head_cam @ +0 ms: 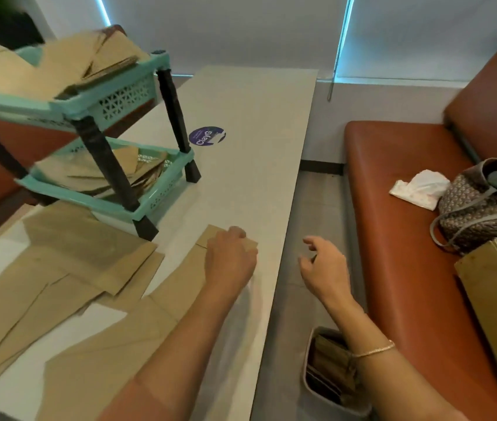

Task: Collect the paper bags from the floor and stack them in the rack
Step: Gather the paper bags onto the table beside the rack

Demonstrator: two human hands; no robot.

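Note:
Several flat brown paper bags [68, 268] lie spread over the near left part of the grey table [256, 123]. A teal two-tier rack [113, 101] with black legs stands on the table at the left, with paper bags piled in its top tier [43, 68] and lower tier [113, 174]. My left hand [229, 259] rests on the far end of one paper bag [210, 235], fingers curled at its edge. Off the table's right edge, my right hand [323, 265] hovers with its fingers apart and nothing in it.
A brown bench seat [393, 192] runs along the right, holding a patterned handbag [484, 205], a white cloth [420, 186] and a cardboard box [496, 305]. A grey bin [332, 378] with brown paper inside stands on the floor below my right arm. A round purple sticker [207, 136] marks the table.

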